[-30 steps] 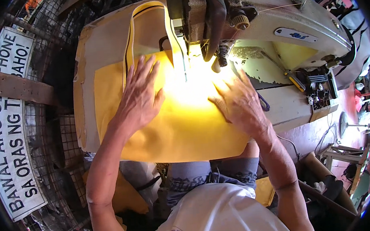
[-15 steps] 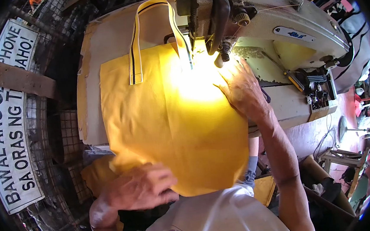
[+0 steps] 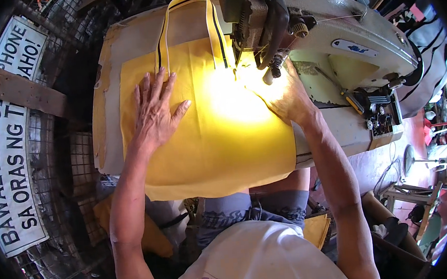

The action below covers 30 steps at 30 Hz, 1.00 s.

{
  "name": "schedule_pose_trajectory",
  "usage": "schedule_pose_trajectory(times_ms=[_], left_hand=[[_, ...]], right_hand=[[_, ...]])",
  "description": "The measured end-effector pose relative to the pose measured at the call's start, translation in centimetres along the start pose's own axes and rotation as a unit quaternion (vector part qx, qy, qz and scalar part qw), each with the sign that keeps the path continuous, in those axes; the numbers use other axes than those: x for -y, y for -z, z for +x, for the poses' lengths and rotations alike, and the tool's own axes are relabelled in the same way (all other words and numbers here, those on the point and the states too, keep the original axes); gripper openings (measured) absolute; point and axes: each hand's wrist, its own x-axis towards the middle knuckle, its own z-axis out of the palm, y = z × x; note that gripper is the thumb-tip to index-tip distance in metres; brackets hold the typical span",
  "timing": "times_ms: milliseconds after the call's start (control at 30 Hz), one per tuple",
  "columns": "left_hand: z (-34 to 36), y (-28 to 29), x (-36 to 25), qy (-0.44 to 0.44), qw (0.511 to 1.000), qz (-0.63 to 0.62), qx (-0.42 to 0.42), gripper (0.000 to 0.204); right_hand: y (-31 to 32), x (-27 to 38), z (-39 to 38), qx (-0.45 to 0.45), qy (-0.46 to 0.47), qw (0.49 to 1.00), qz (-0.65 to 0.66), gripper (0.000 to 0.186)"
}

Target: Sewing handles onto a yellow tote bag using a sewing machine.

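A yellow fabric panel (image 3: 209,161) lies flat on the sewing table, its near edge hanging over the front. At its far edge a strap handle (image 3: 160,45) with a dark stripe forms an upright loop. My left hand (image 3: 157,113) rests flat on the panel's left part, fingers spread, fingertips at the strap's left end. Beside the needle area of the sewing machine (image 3: 323,11), my right hand (image 3: 289,100) lies flat on the panel's right part. The bright lamp glare washes out its fingertips. The strap's right end runs in next to the machine's presser area.
A yellow-handled tool (image 3: 354,102) lies on the machine bed near the thread-winding parts (image 3: 379,114). Wire mesh with a white sign (image 3: 12,156) stands at the left. Folded yellow fabric (image 3: 317,230) sits below the table by my right arm. A fan (image 3: 410,160) stands far right.
My left hand has moved from the panel's near left corner up onto its far left part. The panel has shifted slightly away from me, and its near edge now hangs flatter.
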Motion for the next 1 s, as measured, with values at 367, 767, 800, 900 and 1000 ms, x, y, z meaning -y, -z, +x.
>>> schedule_pose_trajectory(times_ms=[367,767,800,900,1000], left_hand=[[-2.1,0.5,1.3,-0.001,1.000,-0.001,-0.001,0.070],[-0.9,-1.1,3.7,-0.079,0.993,-0.041,-0.078,0.052],[-0.3,-1.1,3.7,-0.085,0.992,-0.062,-0.073,0.052],[-0.3,-0.9,4.0,-0.040,0.990,-0.111,-0.073,0.056],[0.0,-1.9,4.7,-0.007,0.989,-0.141,-0.048,0.059]], right_hand=[[5.5,2.7,-9.9,-0.045,-0.262,0.964,0.011,0.027],[11.5,1.0,-20.0,-0.193,-0.318,0.920,-0.121,0.034],[13.1,1.0,-23.3,-0.200,-0.373,0.897,-0.127,0.031],[15.2,1.9,-35.4,-0.073,-0.611,0.785,-0.067,0.024],[14.5,6.7,-49.3,0.051,-0.546,0.832,-0.084,0.010]])
